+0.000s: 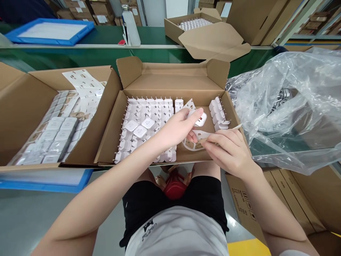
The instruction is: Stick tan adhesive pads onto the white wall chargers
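Over the open cardboard box in front of me, my left hand (pixel 178 127) is closed around a white charger plug (pixel 201 120), its port side facing up and right. Between the fingers of my right hand (pixel 231 151) is the edge of a curled white die-cut sheet (pixel 194 146), looping just below the charger. A perforated piece of sheet (pixel 190 104) shows behind my left hand; whether it joins the curled one I cannot tell. Rows of white charger plugs (pixel 149 106) fill the box's left part, prongs outward, with 3 loose ones on top. A shorter row (pixel 218 113) stands at the right wall.
At left, another carton (pixel 16 117) holds wrapped white chargers and punched sheets. A clear plastic bag (pixel 298 92) bulges at right. Behind are a blue-rimmed tray (pixel 50 31), a spray bottle (pixel 130 26) and an open box of plugs (pixel 173 30).
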### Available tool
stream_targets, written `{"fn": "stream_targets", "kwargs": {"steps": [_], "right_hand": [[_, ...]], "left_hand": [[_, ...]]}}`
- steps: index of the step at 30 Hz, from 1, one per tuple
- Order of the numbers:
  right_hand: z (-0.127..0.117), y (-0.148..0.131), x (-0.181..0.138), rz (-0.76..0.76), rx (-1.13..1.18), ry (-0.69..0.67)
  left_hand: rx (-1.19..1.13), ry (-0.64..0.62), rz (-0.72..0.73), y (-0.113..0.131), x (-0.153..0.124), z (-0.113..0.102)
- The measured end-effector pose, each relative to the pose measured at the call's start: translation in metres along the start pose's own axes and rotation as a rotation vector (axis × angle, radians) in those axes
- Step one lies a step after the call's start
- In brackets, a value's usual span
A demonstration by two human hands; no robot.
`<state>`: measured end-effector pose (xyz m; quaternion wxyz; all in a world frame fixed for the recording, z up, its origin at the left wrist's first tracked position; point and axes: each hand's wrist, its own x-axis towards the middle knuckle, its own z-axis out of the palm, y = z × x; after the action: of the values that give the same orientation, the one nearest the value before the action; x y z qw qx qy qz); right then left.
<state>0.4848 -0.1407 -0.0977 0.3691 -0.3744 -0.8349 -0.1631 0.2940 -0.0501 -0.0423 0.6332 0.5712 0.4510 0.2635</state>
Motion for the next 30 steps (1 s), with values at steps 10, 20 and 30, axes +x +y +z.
{"fn": "stream_targets", "kwargs": {"steps": [10, 20, 30], "right_hand": [[-0.021, -0.012, -0.012, 0.055, 0.173, -0.051], [-0.028, -0.059, -0.036, 0.792, 0.917, 0.425], [-0.005, -0.103, -0.027, 1.099, 1.504, 0.395]], "left_hand": [[0.024, 0.058, -0.027, -0.005, 0.006, -0.004], [-0.161, 0.147, 0.162, -0.005, -0.042, -0.011], [-0.788, 0.062, -0.098, -0.064, -0.138, 0.006]]}}
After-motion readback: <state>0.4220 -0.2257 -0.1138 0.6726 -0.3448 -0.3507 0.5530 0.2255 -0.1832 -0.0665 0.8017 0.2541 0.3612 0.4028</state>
